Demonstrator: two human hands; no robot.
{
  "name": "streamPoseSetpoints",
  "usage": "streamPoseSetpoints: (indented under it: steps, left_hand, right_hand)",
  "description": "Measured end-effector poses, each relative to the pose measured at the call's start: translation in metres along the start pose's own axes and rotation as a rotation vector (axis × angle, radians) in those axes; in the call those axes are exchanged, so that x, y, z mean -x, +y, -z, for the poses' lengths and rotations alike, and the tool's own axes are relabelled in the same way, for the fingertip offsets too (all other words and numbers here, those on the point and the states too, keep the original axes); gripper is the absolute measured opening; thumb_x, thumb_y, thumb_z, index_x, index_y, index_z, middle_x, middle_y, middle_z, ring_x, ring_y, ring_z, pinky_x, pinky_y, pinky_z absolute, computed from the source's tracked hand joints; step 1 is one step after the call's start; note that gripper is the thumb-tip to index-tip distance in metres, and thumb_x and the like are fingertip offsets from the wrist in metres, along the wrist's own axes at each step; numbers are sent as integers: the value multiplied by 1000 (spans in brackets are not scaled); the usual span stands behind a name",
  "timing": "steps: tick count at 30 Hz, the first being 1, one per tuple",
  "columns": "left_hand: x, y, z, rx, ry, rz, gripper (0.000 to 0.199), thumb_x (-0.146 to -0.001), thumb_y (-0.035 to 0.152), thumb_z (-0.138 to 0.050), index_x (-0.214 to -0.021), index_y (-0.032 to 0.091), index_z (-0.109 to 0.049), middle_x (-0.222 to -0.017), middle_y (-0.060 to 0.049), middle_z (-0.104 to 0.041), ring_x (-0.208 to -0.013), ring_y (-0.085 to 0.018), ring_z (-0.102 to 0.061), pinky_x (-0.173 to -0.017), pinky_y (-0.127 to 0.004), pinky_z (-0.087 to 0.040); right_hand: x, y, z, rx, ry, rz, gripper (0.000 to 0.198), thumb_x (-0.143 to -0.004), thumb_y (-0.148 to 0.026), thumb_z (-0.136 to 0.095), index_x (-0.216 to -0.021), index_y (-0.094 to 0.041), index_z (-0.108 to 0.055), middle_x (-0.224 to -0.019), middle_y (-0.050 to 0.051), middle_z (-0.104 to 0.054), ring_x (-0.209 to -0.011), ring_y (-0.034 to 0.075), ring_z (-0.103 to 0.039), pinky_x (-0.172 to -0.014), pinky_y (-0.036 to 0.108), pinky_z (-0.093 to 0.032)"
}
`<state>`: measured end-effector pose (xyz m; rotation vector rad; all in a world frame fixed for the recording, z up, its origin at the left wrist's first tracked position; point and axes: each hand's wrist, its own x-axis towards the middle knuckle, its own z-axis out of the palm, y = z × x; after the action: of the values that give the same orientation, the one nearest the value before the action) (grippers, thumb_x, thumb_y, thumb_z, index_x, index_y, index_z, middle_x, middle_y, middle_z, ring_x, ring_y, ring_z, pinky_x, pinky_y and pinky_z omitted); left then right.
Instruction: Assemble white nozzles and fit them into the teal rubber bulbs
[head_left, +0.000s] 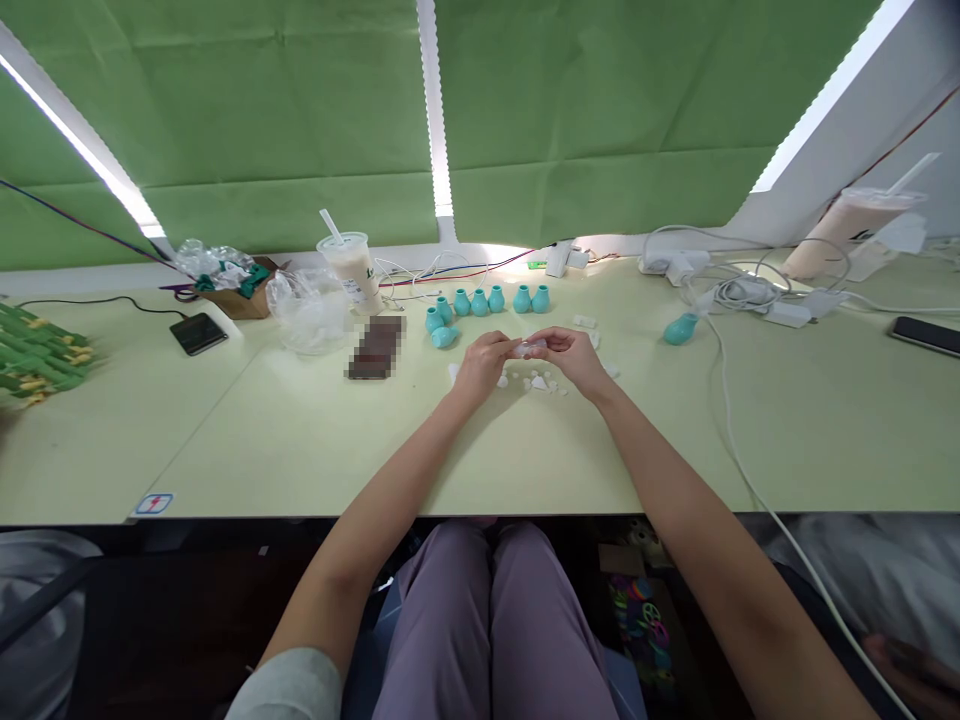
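Note:
Over the middle of the table, my left hand (484,362) and my right hand (573,358) meet at a small whitish piece (532,348). Fingertips of both hands pinch it from either side; its exact kind is too small to make out. Below them lie several white fragments (538,383), some partly hidden by my hands. Beyond stand several small turquoise vase-shaped pieces (478,302) with open tops, upright in a loose row. One turquoise piece (444,338) lies on its side in front of that row. Another turquoise piece (680,329) rests tilted to the right.
A drink cup (352,270) with a straw, a clear plastic bag (307,312) and a cardboard box (244,297) stand back left. A black device (197,333) lies farther left. At right are tangled white cables (742,290), another cup (847,235) and a phone (926,335).

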<state>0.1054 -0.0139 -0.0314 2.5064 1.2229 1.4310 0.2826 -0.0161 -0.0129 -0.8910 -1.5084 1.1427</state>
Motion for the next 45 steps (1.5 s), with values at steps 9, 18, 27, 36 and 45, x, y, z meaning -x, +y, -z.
streamPoseSetpoints:
  steps: [9, 18, 27, 36, 45]
  left_hand:
    - [-1, 19, 1, 172, 211, 174, 15, -79, 14, -59, -84, 20, -72, -74, -2, -67, -67, -11, -60, -63, -23, -47]
    - [-1, 27, 3, 280, 292, 227, 12, -79, 22, -61, -84, 21, -71, -73, -1, -66, -65, -10, -57, -61, -24, -47]
    - [-11, 24, 7, 526, 262, 446, 15, -72, 26, -67, -82, 15, -71, -78, -4, -70, -65, -11, -60, -60, -25, -49]
    - [-11, 10, 8, 397, 87, 355, 14, -73, 27, -67, -77, 15, -72, -70, -5, -68, -61, -12, -59, -57, -25, -48]
    - [-7, 15, 5, 382, 165, 314, 24, -74, 38, -65, -79, 15, -71, -70, -4, -66, -59, -11, -57, -58, -24, -48]
  right_hand:
    - [3, -3, -7, -97, 40, 23, 33, -59, -42, -77, -82, -21, -67, -76, 2, -70, -72, 17, -66, -79, 36, -53]
    - [4, -4, -13, -168, 79, 20, 37, -57, -47, -78, -81, -21, -66, -82, 3, -70, -74, 19, -66, -82, 38, -52]
    - [2, -11, -18, -299, 108, -70, 37, -55, -47, -79, -80, -23, -67, -80, 1, -70, -75, 18, -68, -92, 39, -49]
    - [3, -6, -12, -224, 103, -65, 37, -53, -45, -80, -77, -19, -68, -74, 2, -69, -69, 19, -67, -84, 40, -53]
    - [3, -6, -15, -226, 120, -8, 38, -55, -45, -79, -80, -19, -67, -75, 2, -69, -71, 18, -67, -81, 38, -53]
